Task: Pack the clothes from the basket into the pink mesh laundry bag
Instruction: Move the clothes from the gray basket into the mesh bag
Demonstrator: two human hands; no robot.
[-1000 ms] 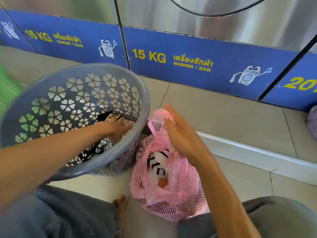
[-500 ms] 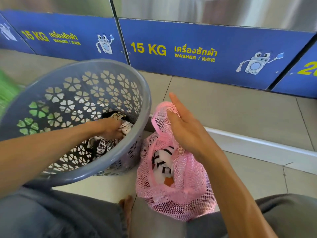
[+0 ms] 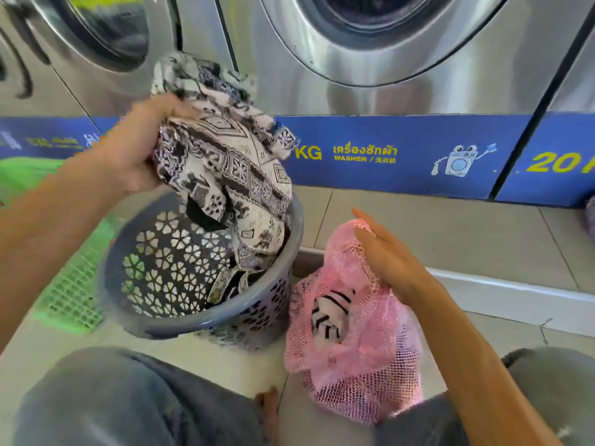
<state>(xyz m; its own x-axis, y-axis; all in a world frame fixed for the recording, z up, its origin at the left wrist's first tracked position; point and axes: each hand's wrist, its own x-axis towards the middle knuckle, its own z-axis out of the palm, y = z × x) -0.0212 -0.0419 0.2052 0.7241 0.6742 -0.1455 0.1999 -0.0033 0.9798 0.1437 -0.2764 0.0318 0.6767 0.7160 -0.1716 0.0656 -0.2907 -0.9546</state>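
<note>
My left hand [image 3: 138, 146] grips a black-and-white patterned garment [image 3: 225, 162] and holds it up above the grey perforated basket [image 3: 180, 326]; the cloth's lower end still trails into the basket. The pink mesh laundry bag [image 3: 357, 358] stands on the floor right of the basket with its mouth open, and a black-and-white striped item [image 3: 328, 313] lies inside. My right hand [image 3: 386, 255] holds the bag's upper rim, with the mesh bunched under the palm.
Steel washing machines [image 3: 370, 43] with blue base panels [image 3: 402, 156] stand close ahead. A green mesh thing [image 3: 70, 294] lies on the tiled floor left of the basket. My knees in grey trousers [image 3: 128, 400] and a bare foot [image 3: 269, 403] are below.
My left hand has lifted the patterned garment out of the basket to well above its rim. My right hand stays on the pink bag's rim. The view has tilted upward.
</note>
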